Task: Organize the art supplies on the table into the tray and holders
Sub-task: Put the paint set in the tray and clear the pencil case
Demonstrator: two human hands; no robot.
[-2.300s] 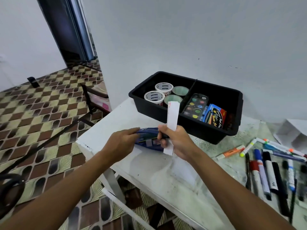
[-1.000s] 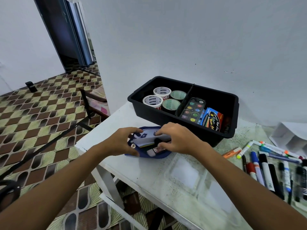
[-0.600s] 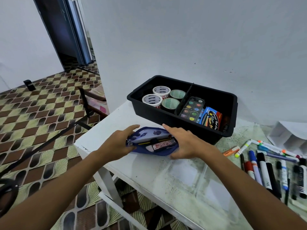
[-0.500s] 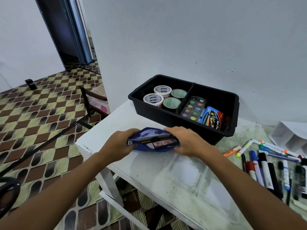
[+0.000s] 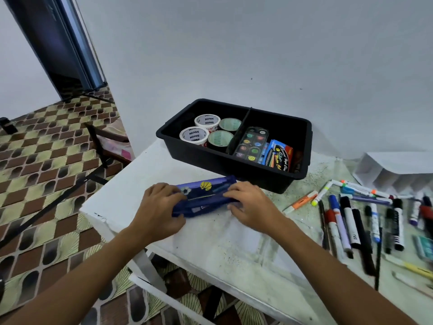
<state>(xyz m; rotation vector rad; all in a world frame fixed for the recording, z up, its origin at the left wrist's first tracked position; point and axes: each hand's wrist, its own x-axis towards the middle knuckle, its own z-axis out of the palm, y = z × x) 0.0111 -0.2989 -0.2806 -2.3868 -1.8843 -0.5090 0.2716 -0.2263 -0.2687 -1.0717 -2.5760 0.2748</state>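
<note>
A blue pencil case with sport-ball pictures lies on the white table, just in front of the black tray. My left hand grips its left end and my right hand presses on its right end. The case looks nearly closed, with its flap folded over. The tray's left compartment holds several tape rolls. Its right compartment holds a watercolour palette and a crayon box.
Many markers and pens lie loose on the right of the table. A white paper holder stands at the back right by the wall. The table's left edge drops to a patterned floor, with a chair beside it.
I put a white strip into the open case, pushed the contents in, and folded the case closed. Both hands stayed on its two ends.
</note>
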